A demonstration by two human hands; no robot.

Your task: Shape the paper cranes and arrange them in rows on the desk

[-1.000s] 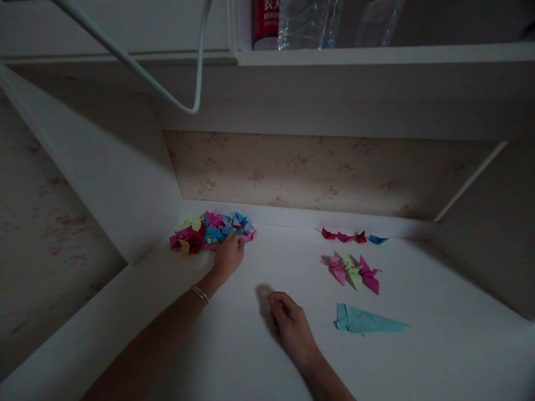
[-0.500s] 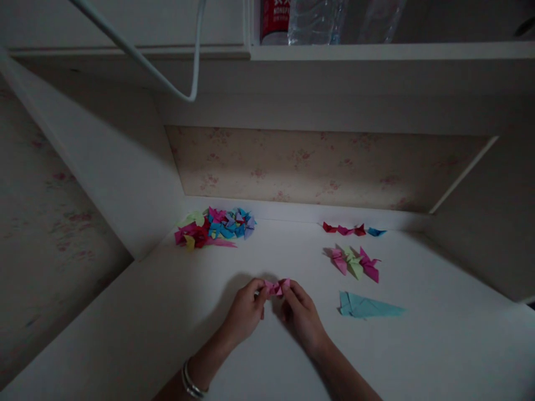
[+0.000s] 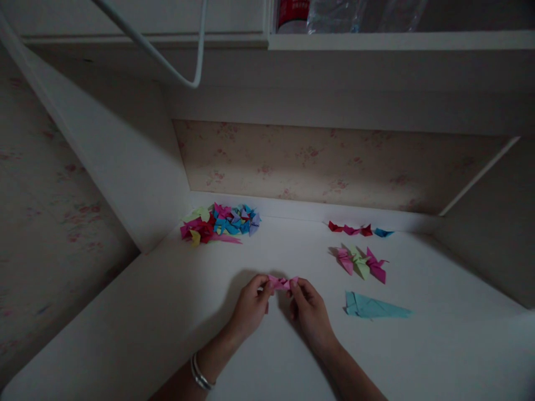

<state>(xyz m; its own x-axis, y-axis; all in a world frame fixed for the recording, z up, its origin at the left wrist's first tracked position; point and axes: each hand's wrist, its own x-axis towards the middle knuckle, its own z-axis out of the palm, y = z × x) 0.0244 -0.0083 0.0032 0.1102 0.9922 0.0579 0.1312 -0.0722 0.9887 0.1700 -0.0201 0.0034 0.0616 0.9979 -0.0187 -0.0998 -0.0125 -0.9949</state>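
Observation:
Between my two hands is a small pink origami piece (image 3: pixel 283 283), stretched sideways just above the white tabletop. My left hand (image 3: pixel 253 303) pinches its left end between thumb and fingers. At the opposite end, my right hand (image 3: pixel 311 312) is closed on it in the same way. The fingertips hide both ends, and the folds in the middle are too small to make out. To the right of my right hand lies a flat, long teal folded paper (image 3: pixel 376 306). Beyond that sit pink, green and magenta origami cranes (image 3: pixel 359 263) in a row.
A heap of colourful origami pieces (image 3: pixel 236 220) lies at the back left. Several small red, pink and blue folded pieces (image 3: pixel 351 229) line the back right. Overhead, a shelf (image 3: pixel 376 41) holds bottles, and a white cable (image 3: pixel 159 58) hangs down. Side panels flank the tabletop (image 3: pixel 167 301).
My hands have drawn slightly apart, and the pink origami piece looks wider and flatter between them. The camera view has shifted a little, moving the whole scene rightward.

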